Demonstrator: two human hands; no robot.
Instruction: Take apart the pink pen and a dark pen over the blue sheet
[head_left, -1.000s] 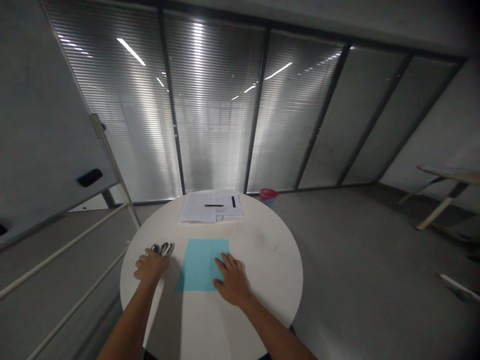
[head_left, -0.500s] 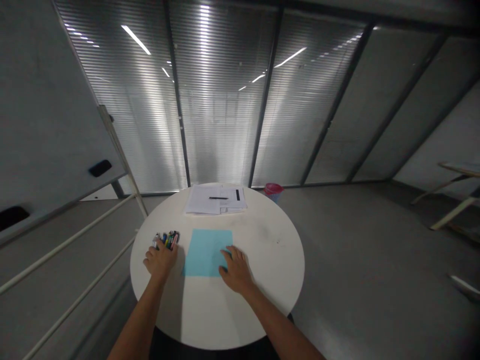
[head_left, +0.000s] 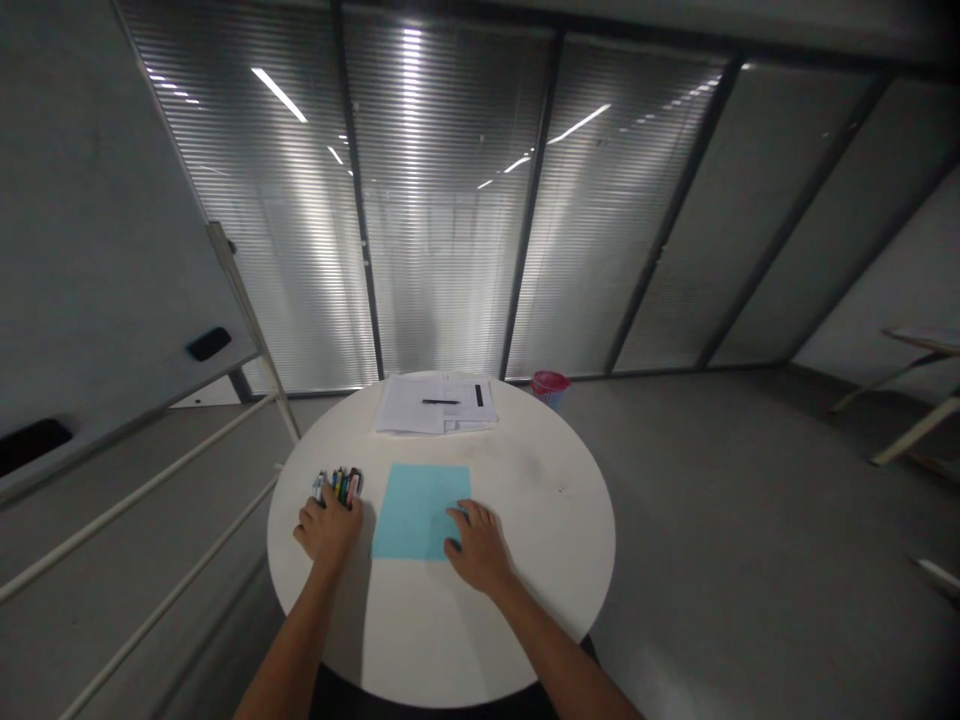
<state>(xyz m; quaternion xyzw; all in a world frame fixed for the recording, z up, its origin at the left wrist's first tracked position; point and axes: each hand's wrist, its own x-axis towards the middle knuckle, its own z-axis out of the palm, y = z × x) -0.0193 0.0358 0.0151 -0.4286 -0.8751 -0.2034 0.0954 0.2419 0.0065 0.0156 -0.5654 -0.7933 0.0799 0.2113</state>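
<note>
A bunch of pens and markers [head_left: 343,484] in several colours lies at the left of the round white table. My left hand [head_left: 330,530] is closed over their near ends, its thumb at the right side and its fingers curled at the left. Which of them it grips is partly hidden under the hand. A light blue sheet of paper [head_left: 420,510] lies flat at the table's middle. On its right edge rests my right hand [head_left: 480,548], fingers apart and slightly bent, holding nothing.
A stack of white papers [head_left: 409,405] with a black pen [head_left: 440,402] on top lies at the far edge of the round table [head_left: 420,640]. A pink-rimmed bin [head_left: 550,384] stands on the floor behind. A whiteboard on a metal frame [head_left: 277,385] is at left.
The whole view has shifted slightly. My left hand remains at the pens and my right hand on the blue sheet's edge, with little visible movement.
</note>
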